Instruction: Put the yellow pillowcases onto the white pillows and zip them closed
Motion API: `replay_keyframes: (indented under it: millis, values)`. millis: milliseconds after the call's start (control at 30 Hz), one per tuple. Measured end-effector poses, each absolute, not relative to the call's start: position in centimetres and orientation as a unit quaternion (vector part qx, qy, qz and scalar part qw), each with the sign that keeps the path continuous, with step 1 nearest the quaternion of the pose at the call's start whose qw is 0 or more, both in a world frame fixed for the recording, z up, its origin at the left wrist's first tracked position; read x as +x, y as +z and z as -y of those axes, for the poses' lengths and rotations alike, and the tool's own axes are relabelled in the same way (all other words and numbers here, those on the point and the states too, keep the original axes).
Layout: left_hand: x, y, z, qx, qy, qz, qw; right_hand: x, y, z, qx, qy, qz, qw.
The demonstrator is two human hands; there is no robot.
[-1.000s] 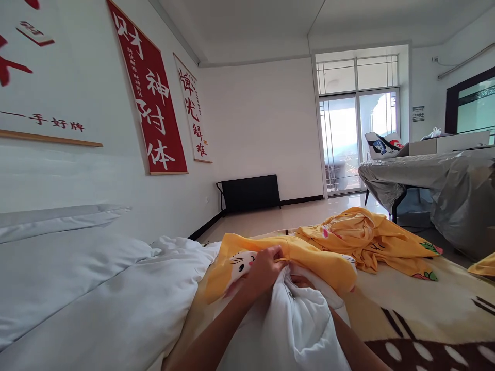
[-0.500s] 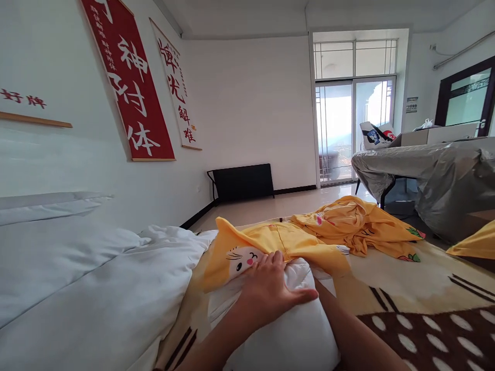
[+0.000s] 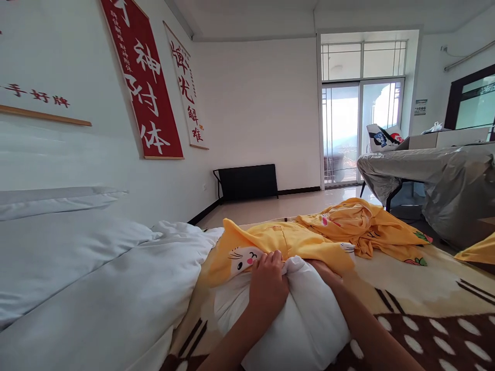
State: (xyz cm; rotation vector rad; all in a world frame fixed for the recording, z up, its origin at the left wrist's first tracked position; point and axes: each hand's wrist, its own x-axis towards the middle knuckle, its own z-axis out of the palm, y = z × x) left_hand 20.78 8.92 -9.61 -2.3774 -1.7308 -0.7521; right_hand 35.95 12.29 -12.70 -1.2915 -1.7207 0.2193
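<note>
- Forearms (image 3: 238,325) reach forward, angled toward each other; our left passes over the white pillow (image 3: 309,319), our right runs along its right side.
- Our left hand (image 3: 269,282) lies palm down, fingers bent over the edge of the yellow cover (image 3: 305,239), thumb against the pillow; whether it grips, we cannot tell.
- Our right hand (image 3: 324,272) is mostly hidden under that cover, grasp unseen.
- White pillow sits before us on the patterned blanket (image 3: 402,288), far end meeting the cover.

2 hands (image 3: 269,281), 3 scrolls (image 3: 153,95), 1 table (image 3: 410,163).
</note>
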Motion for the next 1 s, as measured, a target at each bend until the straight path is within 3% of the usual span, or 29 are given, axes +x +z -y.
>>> replay_keyframes:
  millis: [133,200,300,667,833,1000]
  values:
    - [19.9,-8.5,-10.3,-0.767,-0.271,0.581,0.01,37.9,-12.1,-9.4,-0.52,0.134,0.699,0.472]
    - [19.6,-7.5,-11.0,-0.762,-0.283,0.582,-0.038,38.3,-11.7,-7.4,-0.516,0.077,0.71,0.473]
    - [19.2,-6.5,-12.0,-0.755,-0.294,0.581,-0.076,37.4,-11.5,-5.1,-0.467,-0.014,0.784,0.409]
    - [20.9,-7.3,-10.8,-0.731,-0.279,0.623,0.023,32.3,-12.5,-8.7,-0.472,-0.049,0.855,0.21]
    - [21.6,-7.9,-9.5,-0.777,-0.255,0.574,0.051,32.7,-13.2,-11.1,-0.586,-0.05,0.782,0.205]
    - [19.6,-7.2,-8.2,-0.854,-0.231,0.465,0.004,34.0,-13.1,-11.3,-0.628,-0.031,0.746,0.218]
